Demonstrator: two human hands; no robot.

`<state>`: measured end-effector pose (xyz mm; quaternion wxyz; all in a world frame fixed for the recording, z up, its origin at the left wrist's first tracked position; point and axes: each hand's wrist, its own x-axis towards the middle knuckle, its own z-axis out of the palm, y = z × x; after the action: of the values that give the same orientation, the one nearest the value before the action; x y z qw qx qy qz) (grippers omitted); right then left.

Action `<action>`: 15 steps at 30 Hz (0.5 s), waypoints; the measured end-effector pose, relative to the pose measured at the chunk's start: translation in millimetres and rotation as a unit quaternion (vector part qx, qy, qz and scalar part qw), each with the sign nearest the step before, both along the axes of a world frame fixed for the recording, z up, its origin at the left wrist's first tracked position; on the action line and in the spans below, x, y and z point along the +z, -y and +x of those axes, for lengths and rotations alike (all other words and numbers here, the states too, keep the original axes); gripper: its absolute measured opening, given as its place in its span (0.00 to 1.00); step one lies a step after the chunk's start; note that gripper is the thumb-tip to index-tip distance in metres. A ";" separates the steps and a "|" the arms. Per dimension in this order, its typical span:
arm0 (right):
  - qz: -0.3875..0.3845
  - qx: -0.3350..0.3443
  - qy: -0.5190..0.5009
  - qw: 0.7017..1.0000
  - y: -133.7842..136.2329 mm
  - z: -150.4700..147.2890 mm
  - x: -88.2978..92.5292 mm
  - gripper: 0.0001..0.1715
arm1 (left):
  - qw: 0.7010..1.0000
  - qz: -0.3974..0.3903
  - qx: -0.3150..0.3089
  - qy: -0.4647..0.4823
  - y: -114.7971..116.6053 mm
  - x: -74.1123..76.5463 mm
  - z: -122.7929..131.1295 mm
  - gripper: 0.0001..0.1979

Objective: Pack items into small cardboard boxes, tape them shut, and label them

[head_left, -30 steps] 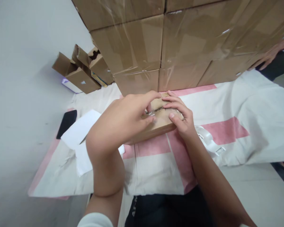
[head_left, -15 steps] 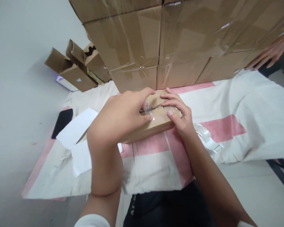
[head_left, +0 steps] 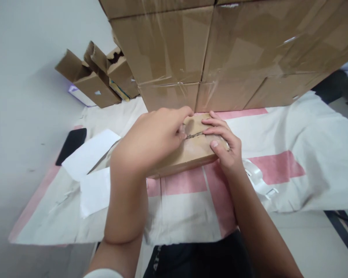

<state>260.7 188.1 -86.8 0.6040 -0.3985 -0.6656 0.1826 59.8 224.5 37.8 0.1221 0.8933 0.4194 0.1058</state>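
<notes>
A small cardboard box [head_left: 188, 154] lies on the cloth-covered table, with a ragged seam across its top. My left hand [head_left: 153, 137] is over the box's left part, its fingers curled in a pinch at the seam. They seem to grip clear tape there, mostly hidden by the fingers. My right hand [head_left: 224, 141] holds the box's right end, fingers laid across the top and thumb on the near side of the seam. Close to my right wrist lies a white plastic tape dispenser [head_left: 258, 179].
A wall of large taped cartons [head_left: 174, 46] stands just behind the box. Open cardboard boxes [head_left: 98, 90] sit at the back left by the wall. White papers [head_left: 94, 154] and a black phone [head_left: 72, 146] lie left on the pink-and-white cloth [head_left: 185, 216].
My left fingertips have closed together at the seam, and the shiny tape beneath them no longer shows. My right hand keeps its hold. Another person's hand at the far right has left the view.
</notes>
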 end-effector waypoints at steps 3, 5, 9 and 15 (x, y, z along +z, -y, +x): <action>0.001 0.002 0.003 1.000 0.4 -0.1 0.4 0.15 | 1.000 0.009 0.015 -0.005 -1.6 -2.7 2.5 0.09; -0.002 0.003 0.003 1.000 0.4 0.0 0.6 0.15 | 1.000 0.005 0.027 -0.009 -3.2 -3.7 3.3 0.11; 0.013 0.007 0.003 1.000 -0.1 0.2 0.1 0.14 | 0.998 0.005 0.057 -0.013 -9.1 -5.9 2.1 0.12; 0.018 -0.004 0.008 1.000 0.0 -0.4 -2.5 0.13 | 0.998 0.025 0.040 -0.032 -15.6 -8.8 -1.0 0.13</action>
<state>260.3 188.2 -89.4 0.6061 -0.3918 -0.6722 0.1650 58.8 240.1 29.0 0.0816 0.8817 0.4556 0.0921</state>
